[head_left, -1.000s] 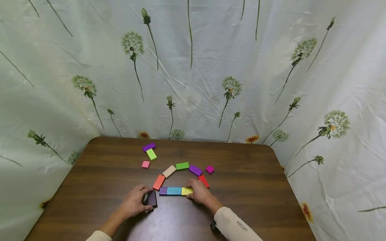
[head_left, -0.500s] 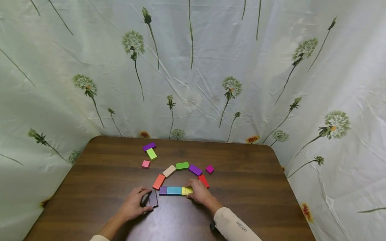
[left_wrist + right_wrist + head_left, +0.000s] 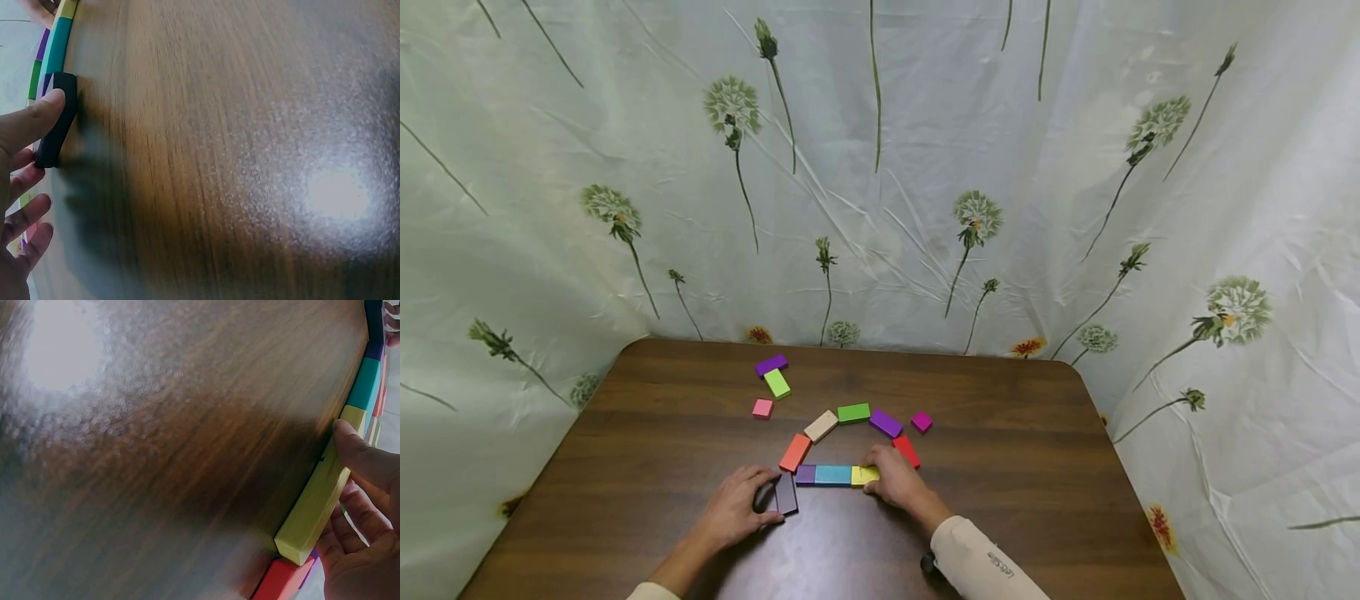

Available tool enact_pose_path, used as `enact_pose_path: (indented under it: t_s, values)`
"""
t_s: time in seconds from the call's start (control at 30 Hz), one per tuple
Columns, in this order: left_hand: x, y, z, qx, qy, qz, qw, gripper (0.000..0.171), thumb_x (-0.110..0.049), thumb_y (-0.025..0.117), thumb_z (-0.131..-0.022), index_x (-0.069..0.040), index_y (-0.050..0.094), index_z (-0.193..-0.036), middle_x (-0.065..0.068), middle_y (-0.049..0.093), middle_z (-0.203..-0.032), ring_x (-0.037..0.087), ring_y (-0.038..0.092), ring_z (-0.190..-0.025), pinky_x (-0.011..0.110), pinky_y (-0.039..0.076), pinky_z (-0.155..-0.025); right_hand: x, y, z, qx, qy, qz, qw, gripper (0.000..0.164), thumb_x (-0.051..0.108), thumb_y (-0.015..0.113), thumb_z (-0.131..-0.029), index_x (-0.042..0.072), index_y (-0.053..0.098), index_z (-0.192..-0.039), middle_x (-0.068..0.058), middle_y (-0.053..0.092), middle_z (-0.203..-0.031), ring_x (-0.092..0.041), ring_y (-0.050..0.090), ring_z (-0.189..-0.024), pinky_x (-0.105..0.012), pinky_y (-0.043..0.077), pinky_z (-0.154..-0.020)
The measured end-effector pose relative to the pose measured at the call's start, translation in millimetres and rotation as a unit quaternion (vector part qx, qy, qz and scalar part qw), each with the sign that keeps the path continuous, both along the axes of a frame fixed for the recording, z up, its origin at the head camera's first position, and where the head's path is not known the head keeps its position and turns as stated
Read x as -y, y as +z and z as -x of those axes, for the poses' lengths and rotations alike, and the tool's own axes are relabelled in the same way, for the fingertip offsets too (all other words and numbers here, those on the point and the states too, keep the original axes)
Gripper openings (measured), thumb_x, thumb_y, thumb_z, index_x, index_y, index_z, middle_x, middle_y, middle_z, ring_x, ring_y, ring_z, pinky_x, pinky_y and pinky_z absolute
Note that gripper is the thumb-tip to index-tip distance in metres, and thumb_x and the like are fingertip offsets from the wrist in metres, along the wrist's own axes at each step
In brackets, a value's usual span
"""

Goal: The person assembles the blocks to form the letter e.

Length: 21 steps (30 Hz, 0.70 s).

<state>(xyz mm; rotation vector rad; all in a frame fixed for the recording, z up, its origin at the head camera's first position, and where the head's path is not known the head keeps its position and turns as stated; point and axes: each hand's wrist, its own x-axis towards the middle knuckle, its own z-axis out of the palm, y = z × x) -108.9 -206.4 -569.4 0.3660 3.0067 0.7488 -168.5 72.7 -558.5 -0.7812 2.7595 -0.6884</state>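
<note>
Thumb and fingers of the left hand [image 3: 732, 505] are clamped on a dark block [image 3: 787, 493], left of the blue block [image 3: 833, 476]; to its right, a yellow block [image 3: 315, 494] is pinched by the right hand [image 3: 898, 478].

**Watched from head and both wrists**

From the head, looked forward and down, farthest back, over the table [image 3: 1000, 508] to the flowered cloth [image 3: 880, 283]. From the left wrist, peered closely at the dark block [image 3: 61, 127]; from the right wrist, at the yellow block [image 3: 320, 489]. Shared the blue-green block [image 3: 833, 476] in all three.
</note>
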Motion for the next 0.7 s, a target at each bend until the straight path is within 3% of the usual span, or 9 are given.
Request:
enact_pose_path:
  t_s: [0.7]
  values:
    - [-4.6,-0.6,-2.0,0.009,0.010,0.001,0.9999,0.060,-0.032,0.089,-0.063,-0.006,0.068,-0.113,0.003,0.061,-0.109,0.024,0.055,-0.102,0.047,0.045,-0.092,0.0,-3.3,1.2,0.003,-0.009,0.003,1.000,0.027,0.012,0.082,-0.075,0.004,0.073,-0.099,-0.001,0.065,-0.094,-0.016,0.059,-0.089,-0.028,0.047,-0.079]
